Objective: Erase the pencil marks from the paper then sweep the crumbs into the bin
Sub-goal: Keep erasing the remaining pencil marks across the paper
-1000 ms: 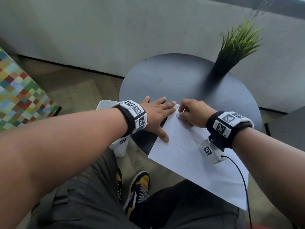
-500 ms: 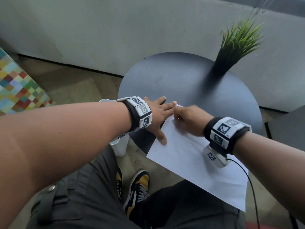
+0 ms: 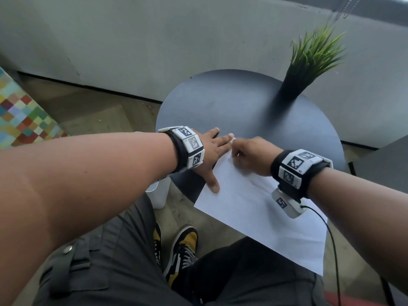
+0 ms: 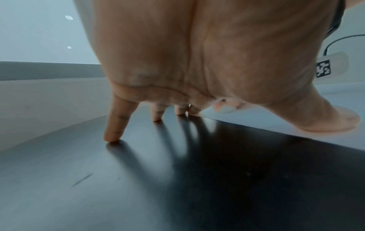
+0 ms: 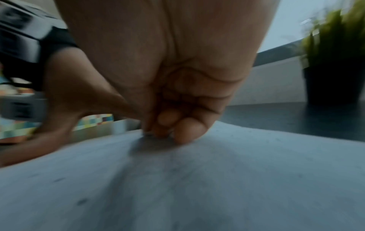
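Observation:
A white sheet of paper [image 3: 254, 217] lies on the near edge of a round dark table [image 3: 231, 107] and overhangs it toward me. My left hand [image 3: 212, 151] lies flat with fingers spread. Its fingertips [image 4: 112, 137] are on the tabletop and its thumb [image 3: 213, 184] presses the sheet's left edge. My right hand [image 3: 249, 155] is curled at the sheet's far corner, pinching a small white eraser [image 3: 233, 141] against the paper. The eraser is almost hidden by the fingers [image 5: 185, 132]. Dark crumbs [image 5: 81, 201] dot the paper. A white bin [image 3: 159, 195] stands on the floor under my left forearm.
A potted green plant [image 3: 309, 58] stands at the table's far right. A grey wall runs behind the table, and a multicoloured patterned surface [image 3: 22, 120] lies at the left. My knees and shoes [image 3: 181, 246] are below the table edge. A cable [image 3: 331, 239] hangs from my right wrist.
My right hand has slid a little left and away toward the paper's far corner, closer to my left fingertips. The left hand has kept its place on the paper's edge.

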The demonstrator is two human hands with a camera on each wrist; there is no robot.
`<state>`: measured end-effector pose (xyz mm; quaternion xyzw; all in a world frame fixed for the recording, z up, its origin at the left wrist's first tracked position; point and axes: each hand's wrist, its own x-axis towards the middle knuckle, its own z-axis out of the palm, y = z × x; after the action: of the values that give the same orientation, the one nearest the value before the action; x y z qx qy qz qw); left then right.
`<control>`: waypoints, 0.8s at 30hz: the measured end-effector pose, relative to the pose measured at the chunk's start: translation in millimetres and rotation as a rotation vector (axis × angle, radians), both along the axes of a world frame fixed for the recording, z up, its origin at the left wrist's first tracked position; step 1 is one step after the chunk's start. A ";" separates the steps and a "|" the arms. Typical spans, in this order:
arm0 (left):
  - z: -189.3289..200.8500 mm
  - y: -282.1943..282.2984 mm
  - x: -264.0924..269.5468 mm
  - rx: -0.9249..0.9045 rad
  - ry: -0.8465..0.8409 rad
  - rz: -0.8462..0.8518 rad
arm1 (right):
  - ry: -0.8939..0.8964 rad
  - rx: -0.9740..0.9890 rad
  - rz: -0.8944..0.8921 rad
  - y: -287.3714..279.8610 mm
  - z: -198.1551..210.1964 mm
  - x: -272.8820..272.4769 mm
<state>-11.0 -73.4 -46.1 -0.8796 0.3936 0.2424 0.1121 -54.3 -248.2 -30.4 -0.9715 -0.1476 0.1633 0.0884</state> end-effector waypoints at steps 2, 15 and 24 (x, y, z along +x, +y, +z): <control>1.4 0.0 -1.4 0.003 -0.003 -0.002 | -0.086 -0.056 -0.117 -3.6 -5.6 3.4; 6.8 -0.5 -4.7 0.019 0.012 0.007 | -0.003 0.003 0.094 21.0 -6.7 -38.1; 8.1 3.5 -11.9 -0.020 0.016 0.027 | 0.081 0.147 -0.163 4.7 -5.9 -23.9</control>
<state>-23.0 -69.9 -38.0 -0.8841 0.3847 0.2470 0.0970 -78.3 -243.5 -36.3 -0.9637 -0.0762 0.1833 0.1784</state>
